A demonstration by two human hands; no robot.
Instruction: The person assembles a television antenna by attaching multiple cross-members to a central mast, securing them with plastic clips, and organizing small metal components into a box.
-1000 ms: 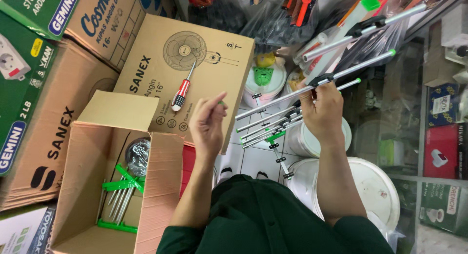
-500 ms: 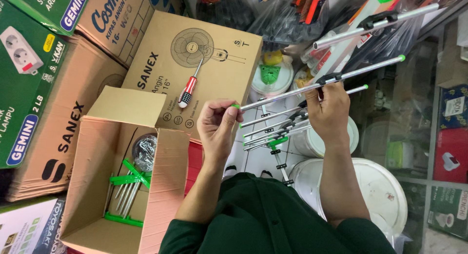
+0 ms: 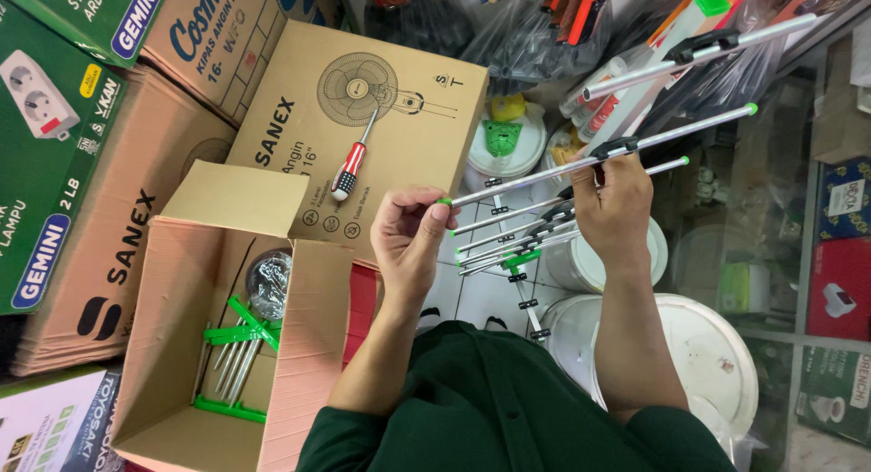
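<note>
Pinching its green-capped near end, the left hand and gripping right hand hold the metal rod slanting up-right.

Boxes, buckets and a screwdriver around the work spot

A red-handled screwdriver lies on a fan carton at upper centre; an open cardboard box of green-clipped rods sits lower left, white buckets at right.

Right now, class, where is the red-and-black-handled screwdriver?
In the head view, the red-and-black-handled screwdriver lies on the closed brown fan carton, left of the left hand.
</note>
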